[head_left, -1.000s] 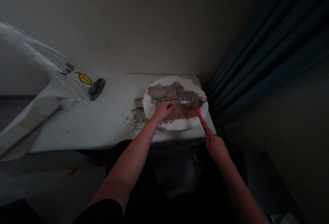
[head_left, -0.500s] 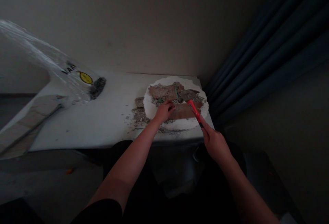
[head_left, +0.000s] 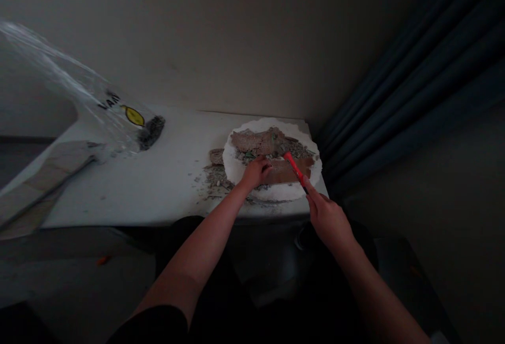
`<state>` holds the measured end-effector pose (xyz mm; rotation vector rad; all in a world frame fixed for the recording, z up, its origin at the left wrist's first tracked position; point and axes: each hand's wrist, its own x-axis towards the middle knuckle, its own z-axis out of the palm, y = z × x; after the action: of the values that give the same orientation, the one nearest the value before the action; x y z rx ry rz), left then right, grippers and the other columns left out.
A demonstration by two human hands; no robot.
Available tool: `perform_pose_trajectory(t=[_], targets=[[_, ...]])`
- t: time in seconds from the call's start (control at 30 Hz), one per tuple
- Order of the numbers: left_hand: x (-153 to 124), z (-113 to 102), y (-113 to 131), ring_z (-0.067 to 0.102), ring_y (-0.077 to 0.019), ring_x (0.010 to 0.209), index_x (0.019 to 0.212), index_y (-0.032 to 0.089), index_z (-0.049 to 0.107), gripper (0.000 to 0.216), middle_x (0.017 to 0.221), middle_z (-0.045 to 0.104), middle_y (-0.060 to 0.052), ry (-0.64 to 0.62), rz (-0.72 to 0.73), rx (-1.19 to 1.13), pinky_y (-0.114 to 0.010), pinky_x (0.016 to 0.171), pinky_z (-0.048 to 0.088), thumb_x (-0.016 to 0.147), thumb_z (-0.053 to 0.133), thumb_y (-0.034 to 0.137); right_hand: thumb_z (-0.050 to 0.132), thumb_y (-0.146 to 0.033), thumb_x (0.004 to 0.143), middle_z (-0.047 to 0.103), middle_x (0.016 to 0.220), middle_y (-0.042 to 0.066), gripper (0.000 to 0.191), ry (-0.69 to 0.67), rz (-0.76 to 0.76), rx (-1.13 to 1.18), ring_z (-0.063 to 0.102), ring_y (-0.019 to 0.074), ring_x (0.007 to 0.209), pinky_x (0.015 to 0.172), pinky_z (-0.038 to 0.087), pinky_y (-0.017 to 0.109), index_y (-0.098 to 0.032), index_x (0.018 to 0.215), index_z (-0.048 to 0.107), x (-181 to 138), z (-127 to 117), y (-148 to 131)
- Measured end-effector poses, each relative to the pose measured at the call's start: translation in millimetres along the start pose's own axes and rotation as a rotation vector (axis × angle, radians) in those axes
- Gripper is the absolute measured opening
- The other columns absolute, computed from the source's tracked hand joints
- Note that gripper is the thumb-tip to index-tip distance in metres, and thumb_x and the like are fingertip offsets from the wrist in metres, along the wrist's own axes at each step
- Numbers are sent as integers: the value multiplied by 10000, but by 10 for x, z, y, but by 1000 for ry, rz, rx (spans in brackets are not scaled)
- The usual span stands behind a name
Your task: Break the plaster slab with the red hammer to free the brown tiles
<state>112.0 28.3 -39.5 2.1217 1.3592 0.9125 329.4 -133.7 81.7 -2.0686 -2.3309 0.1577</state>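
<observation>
My right hand [head_left: 329,218] is closed round the dark grip of a red scraper-like tool [head_left: 294,166]. Its red end reaches over the far edge of a flat brown strip [head_left: 282,173]; the tip is too dim to make out clearly. My left hand [head_left: 254,173] has curled fingers holding the strip's left end. The strip lies on a white scalloped mat [head_left: 276,192]. Behind it are a second rough brown piece [head_left: 252,142] and grey crumbly debris [head_left: 302,149].
More crumbs [head_left: 216,176] lie on the white table [head_left: 158,186] left of the mat. A clear plastic bag [head_left: 118,123] with dark bits inside stands far left, near a flat pale package [head_left: 43,181]. A wall is behind; a dark curtain [head_left: 406,86] hangs at right.
The red tool's end has moved a little left and away from me over the debris. My left hand stays at the strip's left end. The view has shifted slightly.
</observation>
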Motion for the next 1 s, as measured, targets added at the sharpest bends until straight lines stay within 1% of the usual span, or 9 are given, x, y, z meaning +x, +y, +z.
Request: perform_pose_trajectory(t=[0.07,0.2,0.33,0.5,0.63,0.77,0.87,0.93,1.0], targets=[[-1,-2,3,648,-225,905,876,160,705,144,994,680,-96,-2,0,-11,-345,863,504,915,608,258,340,-285,1070,728,985,75,636,-2,12,-16,676,193,706,654,480,288,-293,1665,114,5,2,-9],[-7,-9,17,639,-231,896,858,155,704,146,979,667,-102,2,-31,-13,-352,854,503,905,615,261,353,-282,1067,727,968,68,634,-44,6,-43,673,191,689,654,485,290,-311,1661,134,26,3,-5],[-19,-16,28,633,-230,869,845,158,708,150,962,656,-98,2,-26,-23,-354,841,502,905,610,254,332,-282,1071,723,978,70,640,5,5,-39,679,193,701,670,504,298,-313,1664,95,19,20,6],[-11,-17,7,636,-217,842,842,154,705,137,964,664,-98,11,-40,-16,-338,816,509,898,621,247,355,-255,1062,721,954,57,672,-25,-21,-75,683,190,669,658,514,300,-330,1662,60,9,49,-16],[7,-5,-15,636,-211,821,842,151,711,139,929,670,-92,6,-42,-5,-332,802,508,893,629,252,323,-281,1079,721,1000,64,635,-14,-3,-97,695,193,677,654,510,300,-345,1660,76,16,26,-26],[13,8,-20,645,-218,846,831,151,708,149,940,677,-94,18,-50,-18,-343,824,512,893,627,259,331,-279,1078,720,988,63,633,-65,-13,-118,700,205,686,645,507,309,-349,1659,89,30,2,-33],[12,15,-25,636,-210,835,826,164,705,145,912,674,-78,18,-43,-17,-338,817,514,893,622,262,318,-292,1081,716,1029,74,627,-27,5,-103,702,203,702,648,504,306,-354,1659,83,40,-12,-31],[12,19,-27,631,-210,830,825,169,705,145,900,668,-73,20,-32,-11,-345,819,516,894,618,263,325,-291,1079,713,1035,72,628,-10,14,-102,703,199,708,653,501,300,-362,1658,91,42,3,-28],[16,21,-24,634,-221,847,823,168,704,132,907,664,-78,25,-28,-3,-360,832,517,887,616,242,346,-273,1072,712,1004,66,633,-40,6,-119,704,198,706,650,495,292,-365,1655,119,40,49,-18]])
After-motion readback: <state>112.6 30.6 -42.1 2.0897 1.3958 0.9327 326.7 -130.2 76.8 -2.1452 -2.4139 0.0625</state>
